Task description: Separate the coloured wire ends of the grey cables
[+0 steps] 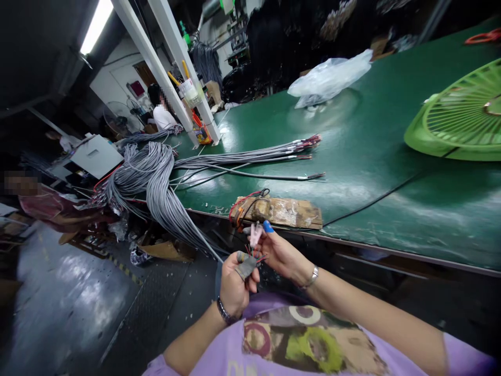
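Note:
My left hand (235,284), with worn grey coverings on its fingertips, is closed around the end of a grey cable (214,254). Thin red and dark wires (260,256) fan out of that end between my hands. My right hand (282,255) meets it from the other side, fingers pinched at the wires; blue and pale pink coverings sit on its fingertips. Just beyond my fingers, at the table edge, lies a worn wooden board (295,212) with a lumpy brownish piece (261,210) and red and black leads on it.
A thick bundle of grey cables (156,177) hangs over the table edge at left; several stripped ends (309,142) lie on the green table (360,193). A clear plastic bag (332,78), a green fan (462,112) with its cord, and a white post (172,57) stand farther off. People are at left.

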The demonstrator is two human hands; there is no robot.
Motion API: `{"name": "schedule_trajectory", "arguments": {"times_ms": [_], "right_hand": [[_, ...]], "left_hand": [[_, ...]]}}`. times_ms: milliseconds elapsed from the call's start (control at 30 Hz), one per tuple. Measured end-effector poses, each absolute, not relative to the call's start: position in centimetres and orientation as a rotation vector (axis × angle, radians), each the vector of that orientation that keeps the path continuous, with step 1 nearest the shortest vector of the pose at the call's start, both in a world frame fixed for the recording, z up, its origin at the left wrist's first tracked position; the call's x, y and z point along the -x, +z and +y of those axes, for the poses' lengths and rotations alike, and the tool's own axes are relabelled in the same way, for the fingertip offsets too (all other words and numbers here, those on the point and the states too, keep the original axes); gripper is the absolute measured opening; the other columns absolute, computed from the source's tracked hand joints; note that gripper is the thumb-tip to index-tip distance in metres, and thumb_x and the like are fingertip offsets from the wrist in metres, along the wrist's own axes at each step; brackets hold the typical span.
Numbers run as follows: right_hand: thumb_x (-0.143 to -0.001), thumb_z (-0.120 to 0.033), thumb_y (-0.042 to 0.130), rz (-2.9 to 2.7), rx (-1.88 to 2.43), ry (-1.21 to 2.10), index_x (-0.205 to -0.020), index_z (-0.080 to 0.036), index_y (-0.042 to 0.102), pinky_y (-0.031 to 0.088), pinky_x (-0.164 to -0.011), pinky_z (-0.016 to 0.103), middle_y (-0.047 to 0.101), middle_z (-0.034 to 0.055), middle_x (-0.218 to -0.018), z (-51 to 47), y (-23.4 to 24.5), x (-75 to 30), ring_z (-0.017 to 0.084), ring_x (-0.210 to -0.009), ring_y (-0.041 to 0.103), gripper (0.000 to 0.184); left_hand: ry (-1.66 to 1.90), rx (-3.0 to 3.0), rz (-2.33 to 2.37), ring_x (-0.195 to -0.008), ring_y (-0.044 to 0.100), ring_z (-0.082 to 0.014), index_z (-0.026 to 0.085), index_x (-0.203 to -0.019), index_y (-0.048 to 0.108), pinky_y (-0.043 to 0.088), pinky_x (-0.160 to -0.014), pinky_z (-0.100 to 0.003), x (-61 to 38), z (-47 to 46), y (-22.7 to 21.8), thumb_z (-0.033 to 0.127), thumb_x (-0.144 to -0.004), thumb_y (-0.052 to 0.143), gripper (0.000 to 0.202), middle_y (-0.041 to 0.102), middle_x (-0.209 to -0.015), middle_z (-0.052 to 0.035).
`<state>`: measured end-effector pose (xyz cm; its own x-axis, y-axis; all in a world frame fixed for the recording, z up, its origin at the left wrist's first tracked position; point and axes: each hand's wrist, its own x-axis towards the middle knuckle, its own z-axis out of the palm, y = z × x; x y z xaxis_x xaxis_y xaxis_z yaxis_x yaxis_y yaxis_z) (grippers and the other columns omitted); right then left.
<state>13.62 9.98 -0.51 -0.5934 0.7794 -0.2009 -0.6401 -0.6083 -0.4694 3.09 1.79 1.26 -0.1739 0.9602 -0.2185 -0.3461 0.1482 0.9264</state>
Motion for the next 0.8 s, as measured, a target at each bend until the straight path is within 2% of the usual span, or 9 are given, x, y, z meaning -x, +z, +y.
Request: {"name": "schedule_trajectory", "arguments": {"times_ms": [100, 300, 433, 567, 633, 800], "right_hand": [[-0.078, -0.048, 0.062, -0.438, 0.500, 2.242, -0.079, -0.017, 0.066, 0.043, -0.057, 0.024, 0.065, 0.0029, -0.073, 10.0, -0.5, -14.0, 0.011, -0.061, 0.055, 0.031], [-0.072, -0.038, 0.070, -0.576, 0.528, 2.130, -0.079, -0.017, 0.066, 0.040, -0.055, 0.023, 0.062, 0.0015, -0.070, 9.7, 0.0, -14.3, 0.011, -0.061, 0.052, 0.022], [-0.072, -0.050, 0.067, -0.648, 0.577, 2.074, -0.079, -0.017, 0.065, 0.040, -0.059, 0.026, 0.062, 0.0017, -0.073, 9.8, -0.5, -14.3, 0.012, -0.062, 0.051, 0.033], [-0.073, -0.061, 0.059, -0.868, 0.682, 1.873, -0.070, -0.017, 0.064, 0.037, -0.060, 0.027, 0.058, 0.0012, -0.064, 10.0, -1.3, -14.1, 0.013, -0.060, 0.047, 0.044], [-0.073, -0.061, 0.059, -0.912, 0.683, 1.850, -0.068, -0.017, 0.064, 0.037, -0.060, 0.027, 0.058, 0.0014, -0.063, 10.1, -1.4, -14.0, 0.013, -0.060, 0.047, 0.045], [-0.067, -0.058, 0.067, -0.690, 0.581, 2.075, -0.073, -0.017, 0.067, 0.038, -0.059, 0.027, 0.061, 0.0023, -0.065, 10.2, -1.0, -13.6, 0.013, -0.061, 0.049, 0.041]], "left_hand": [[1.386, -0.797, 1.218, -0.027, 0.038, -0.0033, 0.016, -0.064, 0.049, 0.023, -0.029, -0.013, -3.3, 1.3, 1.5, 0.036, -0.070, 0.068, 0.028, 0.058, -0.046, 0.0022], [1.453, -0.798, 1.238, -0.029, 0.042, -0.0040, 0.015, -0.065, 0.051, 0.027, -0.030, -0.013, -3.7, 1.3, 1.6, 0.035, -0.071, 0.067, 0.026, 0.060, -0.049, 0.0019], [1.483, -0.750, 1.238, -0.029, 0.042, -0.0038, 0.015, -0.065, 0.051, 0.026, -0.030, -0.013, -3.8, 1.5, 1.5, 0.031, -0.069, 0.066, 0.022, 0.060, -0.048, 0.0018], [1.494, -0.747, 1.236, -0.029, 0.042, -0.0039, 0.015, -0.066, 0.052, 0.026, -0.031, -0.013, -3.8, 1.7, 1.3, 0.029, -0.070, 0.064, 0.019, 0.060, -0.049, 0.0018], [1.485, -0.757, 1.244, -0.030, 0.043, -0.0039, 0.015, -0.066, 0.052, 0.026, -0.031, -0.013, -3.7, 1.8, 1.1, 0.028, -0.070, 0.064, 0.019, 0.060, -0.049, 0.0017], [1.470, -0.798, 1.271, -0.031, 0.044, -0.0039, 0.015, -0.066, 0.051, 0.026, -0.032, -0.013, -3.7, 1.8, 0.6, 0.030, -0.073, 0.064, 0.021, 0.061, -0.051, 0.0014]]}}
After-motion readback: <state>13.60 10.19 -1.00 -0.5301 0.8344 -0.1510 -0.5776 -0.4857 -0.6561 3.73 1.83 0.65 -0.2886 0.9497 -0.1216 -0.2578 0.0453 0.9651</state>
